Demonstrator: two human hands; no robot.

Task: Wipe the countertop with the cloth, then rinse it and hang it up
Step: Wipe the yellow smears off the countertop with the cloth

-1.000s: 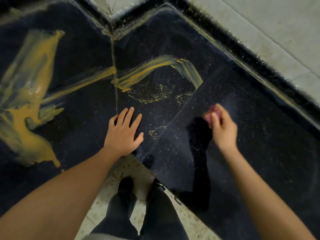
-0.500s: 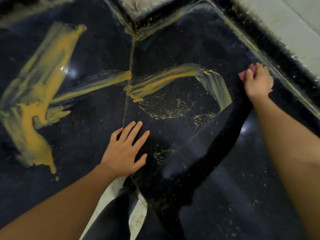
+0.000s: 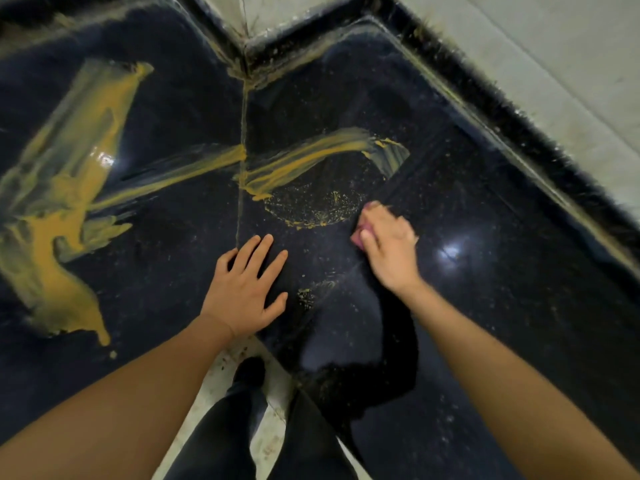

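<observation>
Paste of a mustard-yellow colour (image 3: 65,216) is smeared in a broad patch on the far left of the dark, shiny desk (image 3: 512,323), and one tongue of it runs down toward the front edge. From this patch a thin streak goes right as far as the seam (image 3: 241,195) that cuts the desk from the back corner toward the front. Just right of the seam a second yellow streak (image 3: 311,157) curves up and to the right, and under it there is a faint ring of dried yellow specks (image 3: 311,211). Below the ring the left hand (image 3: 246,292) lies flat on the desk with the palm down, the fingers straight and a little spread, holding nothing. Between the two forearms, at the bottom, dark trousers (image 3: 225,438) and a strip of pale floor (image 3: 242,348) show beyond the corner of the desk. Right of the ring the right hand (image 3: 388,244) has its fingers curled round a bunched pink cloth (image 3: 356,237) and presses it on the desk; only small parts of the cloth show past the fingers. Further right a bright spot of light (image 3: 450,252) is reflected in the surface. Along the back edge runs a raised dark border, and behind it is a wall of pale tiles (image 3: 536,74).
</observation>
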